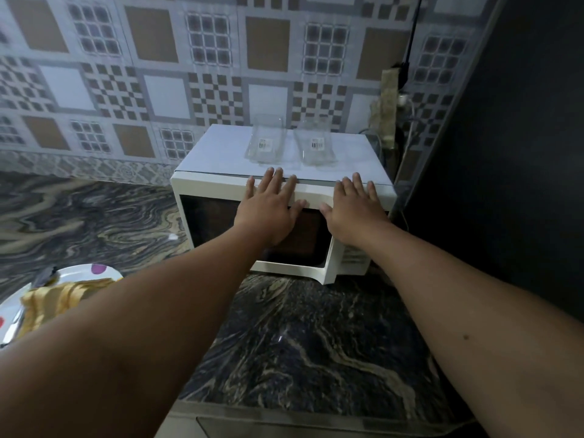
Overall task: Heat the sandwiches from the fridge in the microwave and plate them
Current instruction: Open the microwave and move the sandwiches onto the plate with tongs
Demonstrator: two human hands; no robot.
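A white microwave (215, 188) stands on the dark marble counter against the tiled wall, its door closed. My left hand (273, 205) lies flat on the top of the door, fingers spread over its upper edge. Just to the right, my right hand (354, 207) presses flat on the door's upper right part, fingers apart. Neither hand holds anything. At the lower left a white plate with coloured dots (80, 271) carries toasted sandwiches (60, 300), partly hidden by my left forearm.
Two clear glass containers (265, 143) (316, 143) with barcode labels sit on top of the microwave. A dark fridge side (505, 153) rises at the right. Cables and a socket (401, 99) hang behind the microwave. The marble counter (300, 343) stretches toward me.
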